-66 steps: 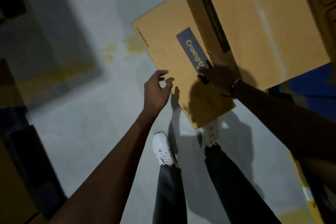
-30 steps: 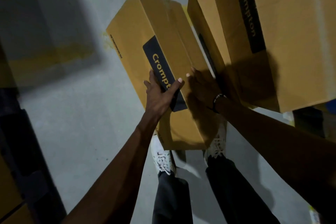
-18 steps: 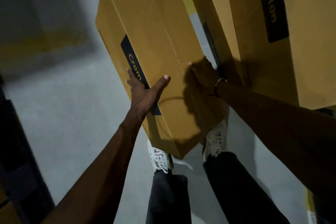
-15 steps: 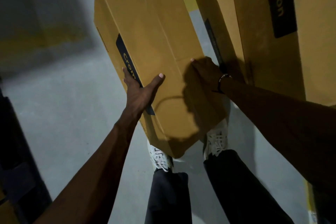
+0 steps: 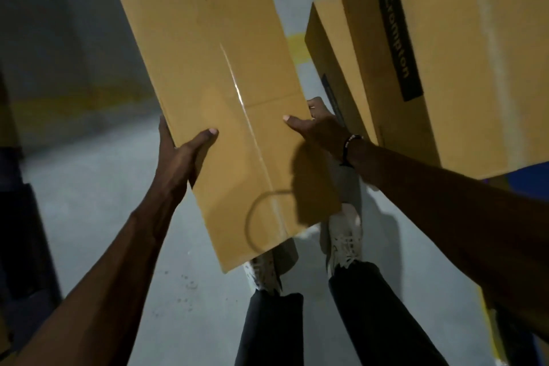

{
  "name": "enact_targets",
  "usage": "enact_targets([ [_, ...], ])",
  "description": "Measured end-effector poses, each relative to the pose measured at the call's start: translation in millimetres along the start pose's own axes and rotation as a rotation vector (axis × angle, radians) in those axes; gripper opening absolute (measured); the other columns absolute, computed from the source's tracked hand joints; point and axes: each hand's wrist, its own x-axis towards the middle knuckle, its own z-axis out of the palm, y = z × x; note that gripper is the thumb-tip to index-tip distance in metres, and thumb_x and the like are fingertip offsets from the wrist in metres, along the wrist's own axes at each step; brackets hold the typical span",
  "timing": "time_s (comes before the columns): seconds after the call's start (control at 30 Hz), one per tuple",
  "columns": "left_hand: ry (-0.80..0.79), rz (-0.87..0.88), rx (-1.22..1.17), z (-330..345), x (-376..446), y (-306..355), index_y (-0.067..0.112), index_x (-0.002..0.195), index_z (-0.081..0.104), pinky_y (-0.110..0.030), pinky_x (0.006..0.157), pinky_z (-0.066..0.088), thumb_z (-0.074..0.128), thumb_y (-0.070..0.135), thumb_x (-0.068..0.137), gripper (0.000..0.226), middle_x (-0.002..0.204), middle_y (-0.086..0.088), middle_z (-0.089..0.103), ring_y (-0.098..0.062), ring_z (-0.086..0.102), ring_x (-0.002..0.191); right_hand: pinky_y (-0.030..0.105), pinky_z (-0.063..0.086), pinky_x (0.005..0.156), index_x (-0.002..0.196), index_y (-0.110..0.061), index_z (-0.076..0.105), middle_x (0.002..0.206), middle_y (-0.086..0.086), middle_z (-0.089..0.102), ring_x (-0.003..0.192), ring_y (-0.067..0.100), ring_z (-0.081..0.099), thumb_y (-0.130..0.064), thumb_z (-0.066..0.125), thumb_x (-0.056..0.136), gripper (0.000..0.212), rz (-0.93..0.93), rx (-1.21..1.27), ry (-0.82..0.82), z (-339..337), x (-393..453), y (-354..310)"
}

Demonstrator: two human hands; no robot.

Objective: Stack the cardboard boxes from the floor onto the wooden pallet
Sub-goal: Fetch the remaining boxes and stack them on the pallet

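Above my shoes (image 5: 344, 242) I hold a cardboard box (image 5: 219, 92) off the floor (image 5: 89, 187) — my left hand (image 5: 181, 154) grips one long edge, my right hand (image 5: 319, 125) the other. Stacked boxes (image 5: 445, 53) stand just right of it.

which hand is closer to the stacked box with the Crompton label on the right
Right. The right hand grips the carried box right beside the Crompton box; the left hand holds its far side.

Single head view, steeply downward, close over floor (image 5: 89, 202)
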Motion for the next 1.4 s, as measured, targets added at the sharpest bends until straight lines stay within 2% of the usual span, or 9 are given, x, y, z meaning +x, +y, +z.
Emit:
enact_targets([
  [0.27, -0.078, -0.006, -0.156, -112.6, -96.9, 150.1, 0.018, 0.154, 0.047, -0.011, 0.089, 0.053, 0.094, 0.059, 0.059, 0.114, 0.143, 0.007, 0.064, 0.003, 0.067, 0.116, 0.019, 0.046, 0.077, 0.123, -0.017, 0.037, 0.102, -0.016, 0.055, 0.095, 0.004, 0.056, -0.053, 0.072, 0.090, 0.060, -0.234, 0.010, -0.040, -44.9, -130.7, -192.7],
  [0.37, -0.034, 0.020, -0.174, -149.6, -162.6, 205.3, 0.021, 0.163, 0.032, -0.010, 0.085, 0.049, 0.094, 0.069, 0.053, 0.135, 0.156, 0.007, 0.051, 0.008, 0.065, 0.116, 0.039, 0.049, 0.095, 0.116, -0.023, 0.037, 0.116, -0.002, 0.060, 0.113, 0.017, 0.056, -0.062, 0.074, 0.084, 0.062, -0.346, -0.026, -0.054, -67.9, -193.1, -259.5],
  [0.47, 0.077, 0.101, -0.208, -171.1, -239.5, 257.3, 0.021, 0.168, 0.009, -0.026, 0.101, 0.049, 0.091, 0.046, 0.076, 0.125, 0.153, 0.003, 0.052, 0.001, 0.069, 0.114, 0.039, 0.045, 0.099, 0.115, -0.026, 0.039, 0.119, -0.006, 0.058, 0.121, 0.016, 0.052, -0.059, 0.073, 0.086, 0.056, -0.445, -0.042, -0.080, -90.4, -254.0, -317.6],
  [0.57, 0.167, 0.187, -0.262, -185.3, -320.7, 296.9, 0.026, 0.165, 0.023, -0.036, 0.110, 0.046, 0.087, 0.047, 0.076, 0.111, 0.154, 0.005, 0.053, 0.002, 0.068, 0.115, 0.038, 0.042, 0.102, 0.123, -0.032, 0.039, 0.128, -0.012, 0.056, 0.127, 0.010, 0.049, -0.060, 0.072, 0.087, 0.056, -0.525, -0.039, -0.123, -106.1, -319.3, -368.5],
  [0.73, 0.356, 0.330, -0.364, -203.3, -448.9, 336.8, 0.042, 0.152, 0.036, -0.013, 0.093, 0.049, 0.075, 0.031, 0.094, 0.071, 0.136, 0.033, 0.054, 0.019, 0.060, 0.109, 0.031, 0.033, 0.107, 0.147, -0.042, 0.035, 0.146, -0.027, 0.039, 0.134, -0.003, 0.036, -0.054, 0.070, 0.092, 0.067, -0.630, -0.045, -0.247, -121.5, -415.6, -437.1],
  [0.83, 0.437, 0.377, -0.433, -216.9, -522.5, 339.5, 0.042, 0.156, 0.038, -0.014, 0.090, 0.052, 0.075, 0.046, 0.080, 0.085, 0.142, 0.023, 0.059, 0.005, 0.061, 0.122, 0.035, 0.038, 0.112, 0.145, -0.049, 0.040, 0.139, -0.038, 0.047, 0.129, -0.015, 0.043, -0.060, 0.071, 0.089, 0.065, -0.671, -0.052, -0.378, -116.0, -461.2, -464.1],
  [0.97, 0.605, 0.380, -0.542, -226.0, -616.6, 320.3, 0.046, 0.156, 0.038, -0.037, 0.104, 0.052, 0.075, 0.054, 0.075, 0.089, 0.149, 0.016, 0.056, -0.012, 0.059, 0.133, 0.050, 0.046, 0.111, 0.142, -0.049, 0.044, 0.138, -0.021, 0.059, 0.130, 0.008, 0.055, -0.063, 0.075, 0.083, 0.068, -0.687, -0.043, -0.581, -87.4, -522.6, -482.0],
  [1.2, 0.916, 0.362, -0.820, -229.5, -756.8, 239.9, 0.037, 0.154, 0.042, -0.053, 0.093, 0.058, 0.077, 0.042, 0.073, 0.088, 0.142, -0.007, 0.063, -0.035, 0.066, 0.121, 0.022, 0.051, 0.092, 0.144, -0.037, 0.044, 0.134, -0.014, 0.061, 0.120, 0.004, 0.061, -0.031, 0.073, 0.092, 0.060, -0.724, -0.148, -0.971, 5.9, -634.7, -482.3],
  [1.4, 1.165, 0.344, -1.029, -217.1, -864.6, 157.6, 0.029, 0.150, 0.049, -0.063, 0.094, 0.055, 0.081, 0.038, 0.072, 0.084, 0.139, -0.018, 0.063, -0.045, 0.066, 0.118, 0.025, 0.053, 0.087, 0.149, -0.032, 0.039, 0.140, -0.001, 0.058, 0.123, 0.017, 0.060, -0.024, 0.077, 0.086, 0.075, -0.673, -0.318, -1.263, 96.4, -736.4, -455.2],
])
